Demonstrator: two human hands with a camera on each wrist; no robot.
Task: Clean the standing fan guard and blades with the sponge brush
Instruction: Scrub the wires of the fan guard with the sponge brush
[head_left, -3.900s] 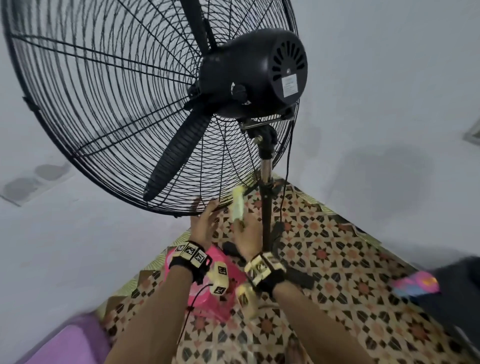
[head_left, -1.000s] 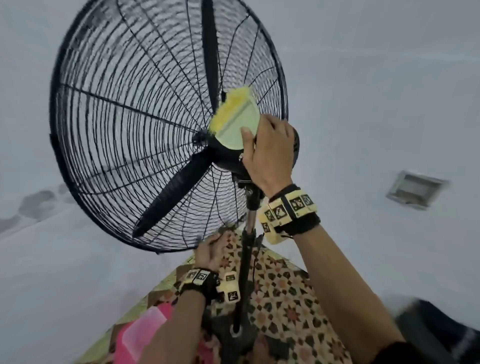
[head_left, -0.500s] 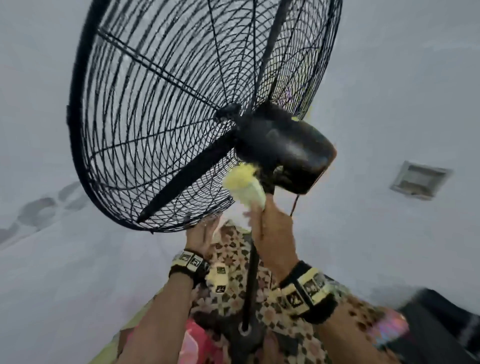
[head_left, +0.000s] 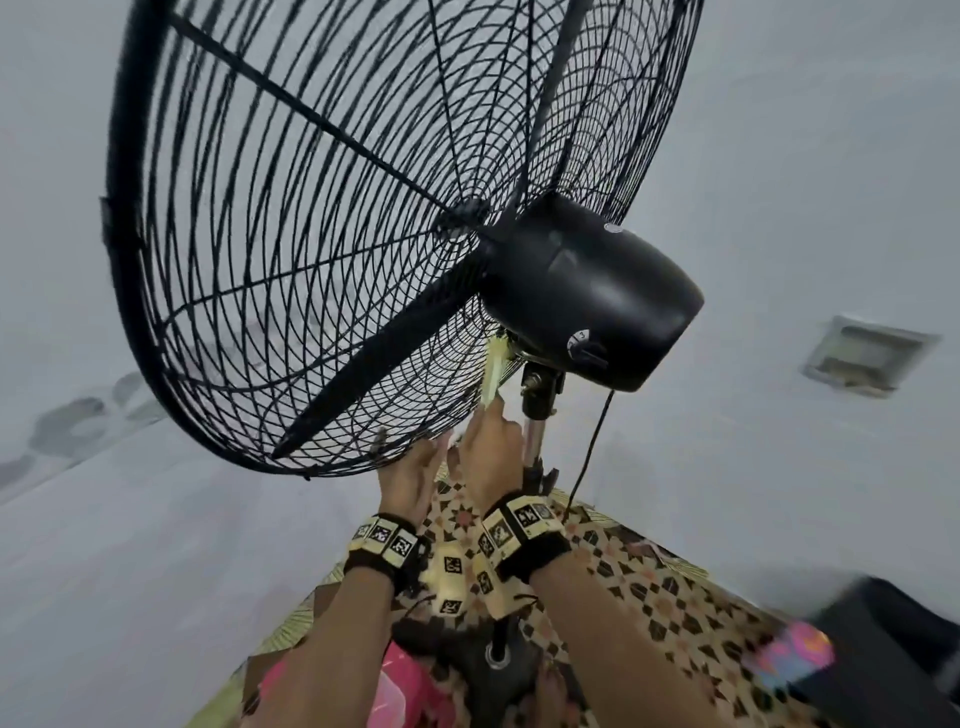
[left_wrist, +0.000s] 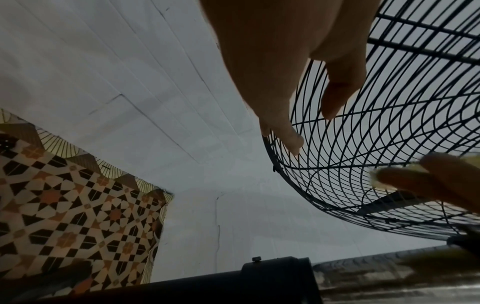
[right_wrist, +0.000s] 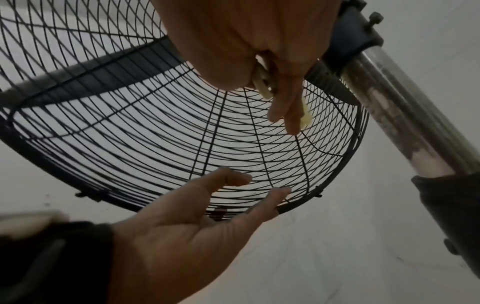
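The black wire fan guard (head_left: 291, 249) fills the upper head view, with a dark blade (head_left: 384, 358) inside it and the motor housing (head_left: 587, 291) behind. My right hand (head_left: 488, 447) grips the yellow sponge brush (head_left: 493, 369), whose tip is against the back of the guard just under the housing. In the right wrist view the brush (right_wrist: 261, 86) sticks out between my curled fingers. My left hand (head_left: 415, 467) reaches up with straight fingers (left_wrist: 288, 135) touching the guard's lower rim (left_wrist: 275, 164). That same hand (right_wrist: 197, 214) lies along the rim in the right wrist view.
The metal pole (head_left: 532, 441) and its black cable (head_left: 592, 436) run down to the fan base (head_left: 498, 660) on a patterned mat (head_left: 649, 587). A pink object (head_left: 400, 691) lies below my left arm. A dark item (head_left: 893, 649) sits at the right.
My right hand has brought the sponge brush down from the motor housing to the guard's lower back. The left hand stays at the lower rim. The fan head now faces further left.
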